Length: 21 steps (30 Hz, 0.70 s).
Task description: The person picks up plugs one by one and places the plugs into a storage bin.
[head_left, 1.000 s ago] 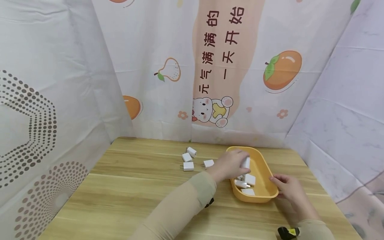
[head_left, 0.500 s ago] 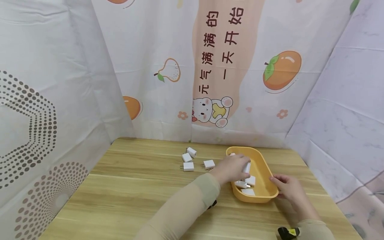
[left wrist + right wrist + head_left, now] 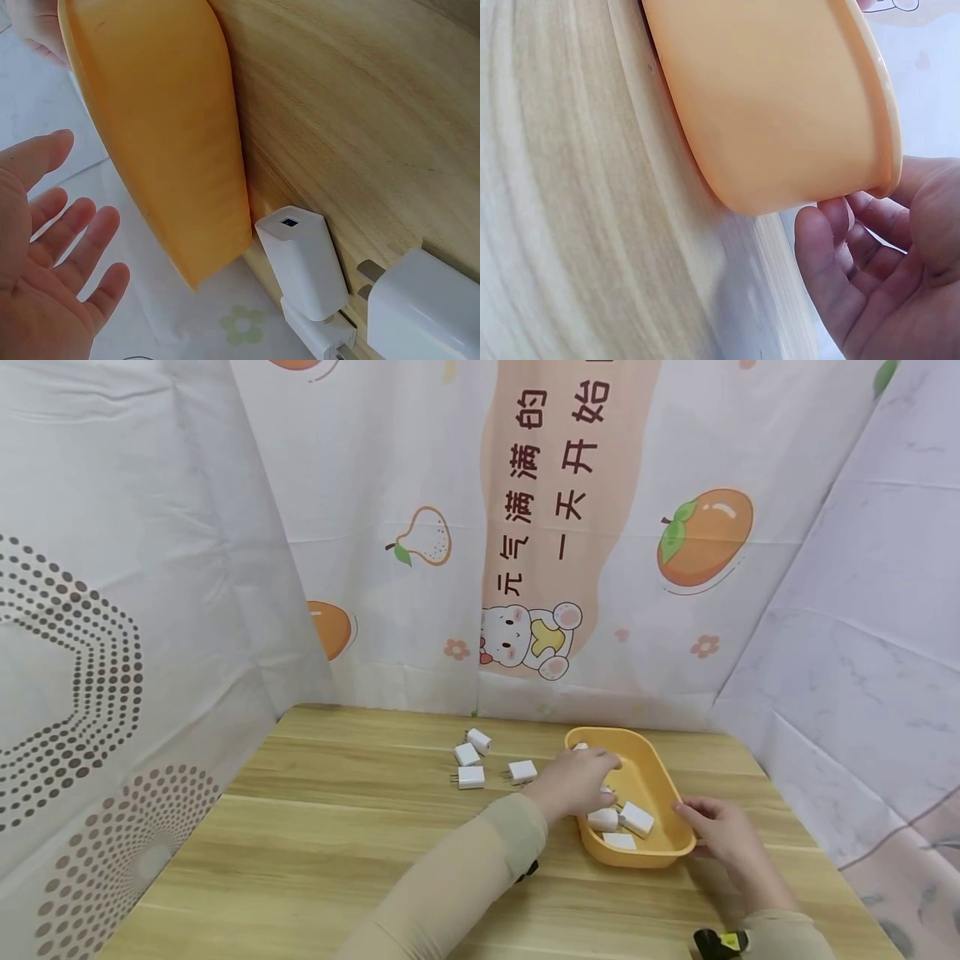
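Two hands at an orange tub of white chargers on a wooden counter

The pale wooden counter [image 3: 337,852] carries the oval orange plastic tub [image 3: 660,781], where three small white plug-in chargers [image 3: 636,818] lie. The left hand [image 3: 573,779] hovers over its near-left rim, grip spread and empty. The right hand [image 3: 716,832] rests curled fingers at the tub's right rim. Four more white chargers [image 3: 470,776] lie left of the tub.

Wooden table [image 3: 315,852]: yellow tray [image 3: 660,852], four chargers [image 3: 471,776].
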Each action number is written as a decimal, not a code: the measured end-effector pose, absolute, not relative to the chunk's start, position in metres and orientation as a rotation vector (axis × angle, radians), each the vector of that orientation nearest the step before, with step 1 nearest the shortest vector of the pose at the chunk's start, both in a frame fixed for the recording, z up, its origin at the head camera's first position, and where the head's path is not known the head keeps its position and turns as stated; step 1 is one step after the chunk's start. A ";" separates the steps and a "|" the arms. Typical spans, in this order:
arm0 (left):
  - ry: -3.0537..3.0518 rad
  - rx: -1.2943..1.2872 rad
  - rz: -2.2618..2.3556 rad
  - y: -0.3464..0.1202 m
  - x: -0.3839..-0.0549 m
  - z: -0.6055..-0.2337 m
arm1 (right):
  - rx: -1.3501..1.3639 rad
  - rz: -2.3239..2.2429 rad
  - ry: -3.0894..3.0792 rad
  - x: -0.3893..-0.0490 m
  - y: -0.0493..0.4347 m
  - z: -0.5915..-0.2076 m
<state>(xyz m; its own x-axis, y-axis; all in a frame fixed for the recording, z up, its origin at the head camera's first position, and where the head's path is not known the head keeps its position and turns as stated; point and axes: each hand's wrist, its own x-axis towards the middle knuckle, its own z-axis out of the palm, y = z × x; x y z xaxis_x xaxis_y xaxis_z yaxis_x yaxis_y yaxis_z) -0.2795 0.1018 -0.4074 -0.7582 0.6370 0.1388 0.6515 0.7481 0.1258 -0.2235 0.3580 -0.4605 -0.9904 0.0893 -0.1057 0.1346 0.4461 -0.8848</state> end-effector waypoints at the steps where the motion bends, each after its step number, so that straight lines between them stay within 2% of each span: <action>1: -2.852 -1.056 -0.250 0.101 -0.280 -0.408 | 0.204 -1.619 2.633 -0.223 0.358 -0.461; 21: -2.807 -1.094 -0.247 0.084 -0.279 -0.383 | 0.229 -1.635 2.632 -0.221 0.356 -0.458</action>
<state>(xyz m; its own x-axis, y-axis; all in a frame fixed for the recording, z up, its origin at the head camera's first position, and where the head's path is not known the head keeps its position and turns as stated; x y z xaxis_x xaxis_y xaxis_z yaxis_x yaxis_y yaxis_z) -0.2793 0.0841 -0.3827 -0.7321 0.6599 0.1688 0.6793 0.7258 0.1086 -0.2214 0.3557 -0.4582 -0.9885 0.1066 -0.1071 0.1433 0.4353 -0.8888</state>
